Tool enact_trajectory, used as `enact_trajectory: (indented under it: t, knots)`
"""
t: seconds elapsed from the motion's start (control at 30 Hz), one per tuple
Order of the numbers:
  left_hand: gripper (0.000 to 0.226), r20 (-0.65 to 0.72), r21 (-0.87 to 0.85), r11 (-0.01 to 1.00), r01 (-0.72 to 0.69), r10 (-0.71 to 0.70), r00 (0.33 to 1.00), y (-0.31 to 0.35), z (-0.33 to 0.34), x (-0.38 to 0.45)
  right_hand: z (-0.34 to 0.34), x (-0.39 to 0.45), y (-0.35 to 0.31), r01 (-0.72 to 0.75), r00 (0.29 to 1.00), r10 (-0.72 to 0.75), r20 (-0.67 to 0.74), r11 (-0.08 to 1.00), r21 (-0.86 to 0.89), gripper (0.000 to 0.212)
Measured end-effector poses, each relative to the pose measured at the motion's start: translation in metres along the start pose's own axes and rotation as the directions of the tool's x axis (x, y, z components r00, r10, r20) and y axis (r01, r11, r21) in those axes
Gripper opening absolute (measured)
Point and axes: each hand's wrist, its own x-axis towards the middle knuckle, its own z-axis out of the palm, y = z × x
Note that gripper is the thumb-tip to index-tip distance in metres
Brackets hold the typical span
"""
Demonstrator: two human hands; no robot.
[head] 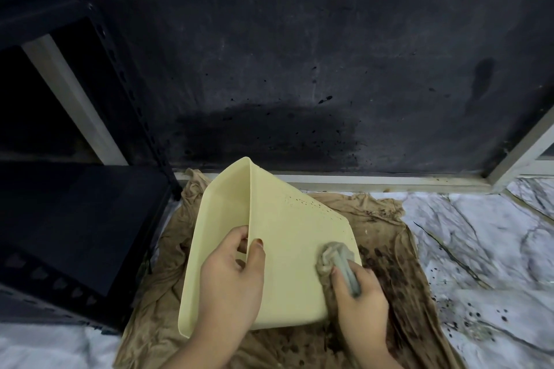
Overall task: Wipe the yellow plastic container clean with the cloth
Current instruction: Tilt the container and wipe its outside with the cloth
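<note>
The fingers (243,244) of the left hand (230,281) are clamped over an edge of the yellow plastic container (287,249), thumb on the outer face and the other fingers curled inside, holding it tipped up on its side. The fingers (340,274) of the right hand (359,296) are closed round a bunched grey cloth (335,257), whose wad is pressed flat against the container's broad outer face, near the right-hand corner of that face.

The container rests on a stained brown sheet (398,278) spread over the marble-patterned floor (479,243), close to the foot of the dark wall (299,54) and just beside a black metal rack (75,204) on the left. Its mouth faces left, toward the rack; a band of small perforations shows along the upper right edge of the face being wiped.

By the look of it, wiping is under way and the outer face is the part in hand. That face appears mostly clean; the inside, turned away from view, cannot be judged. The next move likely calls for dragging the wad across the rest of the face with firm pressure while the left hand braces against the push, then turning the container so the cloth can reach the interior walls and the perforated band.
</note>
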Motion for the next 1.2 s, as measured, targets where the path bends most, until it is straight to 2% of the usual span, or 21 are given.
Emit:
enact_trajectory:
  t: [0.13,0.2,0.27,0.6,0.83,1.07,1.2]
  knots:
    - [0.014,0.003,0.000,1.000,0.005,-0.005,1.000,0.002,0.003,0.000,0.009,-0.014,-0.042,0.237,0.961,-0.250,0.118,0.965,0.116,0.028]
    - [0.015,0.024,-0.004,1.000,0.001,-0.001,1.000,0.003,0.003,-0.001,0.013,-0.011,-0.060,0.278,0.941,-0.302,0.153,0.948,0.156,0.036]
    - [0.015,0.038,0.002,1.000,-0.010,0.010,0.999,0.005,0.004,-0.002,0.017,-0.002,-0.068,0.285,0.938,-0.311,0.155,0.944,0.168,0.034]
    - [0.017,0.050,-0.027,1.000,0.005,-0.003,0.999,0.003,0.002,-0.004,0.013,0.045,-0.039,0.077,0.991,-0.087,0.100,0.992,0.099,0.001]
    - [0.019,0.066,-0.075,0.997,0.037,-0.032,0.997,0.009,-0.002,-0.005,0.004,0.054,0.013,-0.083,0.995,0.081,0.049,0.996,0.026,0.034]
    - [0.038,0.143,-0.100,0.986,0.133,-0.118,0.983,0.014,-0.009,0.009,-0.014,0.038,0.048,-0.203,0.977,0.204,0.057,0.979,-0.013,0.026]
    - [0.016,0.083,-0.075,0.990,0.119,-0.113,0.990,0.019,-0.008,0.017,-0.014,0.025,0.056,-0.246,0.968,0.246,0.047,0.969,-0.016,0.036]
